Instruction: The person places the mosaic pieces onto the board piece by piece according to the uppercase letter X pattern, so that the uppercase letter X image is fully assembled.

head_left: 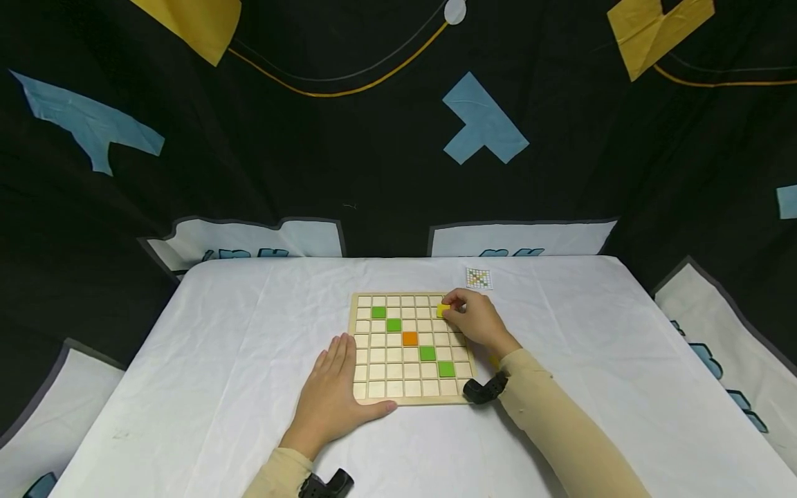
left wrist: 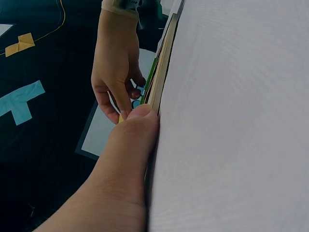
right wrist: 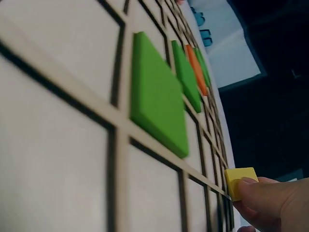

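Note:
A wooden grid board (head_left: 376, 373) lies on the white table. Along one diagonal of it sit green square tiles (head_left: 427, 353) and an orange tile (head_left: 409, 338) in the middle. My right hand (head_left: 478, 318) pinches a yellow square tile (right wrist: 241, 181) between thumb and fingers at the board's upper right part; in the head view the fingers partly cover that tile. My left hand (head_left: 333, 398) rests flat at the board's left edge, fingers straight, with its thumb (left wrist: 133, 140) stretched along the near edge.
Just beyond the board's far right corner lies a small card (head_left: 479, 279) printed with a coloured grid. Something yellow (head_left: 495, 361) shows partly beneath the right wrist, mostly hidden. A black patterned curtain (head_left: 373, 159) hangs behind the table (head_left: 205, 360).

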The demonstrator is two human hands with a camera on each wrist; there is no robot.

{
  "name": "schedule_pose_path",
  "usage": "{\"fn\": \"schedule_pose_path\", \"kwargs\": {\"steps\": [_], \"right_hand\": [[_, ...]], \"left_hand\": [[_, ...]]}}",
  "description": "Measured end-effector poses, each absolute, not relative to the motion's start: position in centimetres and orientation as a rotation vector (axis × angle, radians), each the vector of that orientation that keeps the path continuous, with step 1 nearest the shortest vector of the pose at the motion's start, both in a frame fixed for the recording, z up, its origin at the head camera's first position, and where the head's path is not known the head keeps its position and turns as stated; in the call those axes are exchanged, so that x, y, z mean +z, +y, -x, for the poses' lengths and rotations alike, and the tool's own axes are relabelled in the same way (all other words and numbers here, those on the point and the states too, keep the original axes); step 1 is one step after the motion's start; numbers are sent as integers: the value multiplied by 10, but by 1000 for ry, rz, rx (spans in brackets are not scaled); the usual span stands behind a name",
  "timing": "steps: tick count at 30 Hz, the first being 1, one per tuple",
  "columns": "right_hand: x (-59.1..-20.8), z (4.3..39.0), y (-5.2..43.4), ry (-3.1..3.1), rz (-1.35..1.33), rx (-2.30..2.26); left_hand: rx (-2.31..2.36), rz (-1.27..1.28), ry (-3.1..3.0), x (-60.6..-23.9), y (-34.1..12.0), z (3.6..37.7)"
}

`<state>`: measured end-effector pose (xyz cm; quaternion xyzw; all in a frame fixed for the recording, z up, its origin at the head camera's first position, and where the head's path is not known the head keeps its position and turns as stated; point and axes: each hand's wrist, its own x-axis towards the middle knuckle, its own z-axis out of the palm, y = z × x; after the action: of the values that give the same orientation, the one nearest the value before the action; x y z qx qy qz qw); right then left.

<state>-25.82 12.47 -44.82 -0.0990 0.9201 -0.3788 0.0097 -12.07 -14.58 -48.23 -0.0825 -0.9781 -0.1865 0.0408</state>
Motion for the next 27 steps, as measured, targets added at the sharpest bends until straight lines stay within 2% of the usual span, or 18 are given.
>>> {"fn": "schedule_pose_path", "kwargs": {"steps": [27], "right_hand": [[-450,255,118,2883,426,-979]], "left_hand": [[-572,249,-2994,-483,-145,120]]}}
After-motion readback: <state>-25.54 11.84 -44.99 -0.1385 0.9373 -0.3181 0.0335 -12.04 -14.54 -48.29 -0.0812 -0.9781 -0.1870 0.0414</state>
